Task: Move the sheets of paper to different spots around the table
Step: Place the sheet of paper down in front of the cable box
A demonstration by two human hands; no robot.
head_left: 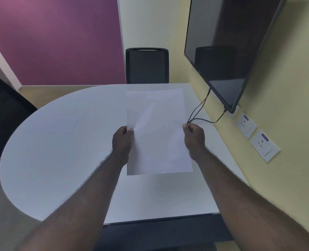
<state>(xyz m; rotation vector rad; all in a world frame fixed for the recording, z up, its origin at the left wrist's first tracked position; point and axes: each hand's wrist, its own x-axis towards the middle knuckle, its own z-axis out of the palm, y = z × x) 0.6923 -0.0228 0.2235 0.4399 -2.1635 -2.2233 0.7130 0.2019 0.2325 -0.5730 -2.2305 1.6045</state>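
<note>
A white sheet of paper (157,131) is lifted above the white table (59,169), on its right half, long side pointing away from me. My left hand (122,142) pinches the sheet's left edge with the thumb on top. My right hand (194,136) pinches its right edge. A second white sheet (59,124) lies flat on the table's left half, barely visible against the surface; only its near and right edges show as thin lines.
A black chair (147,66) stands at the table's far side and another black chair (3,113) at its left. A dark wall screen (226,48) hangs on the right wall, with cables (200,113) dropping to the table edge. Two wall sockets (255,134) sit below it.
</note>
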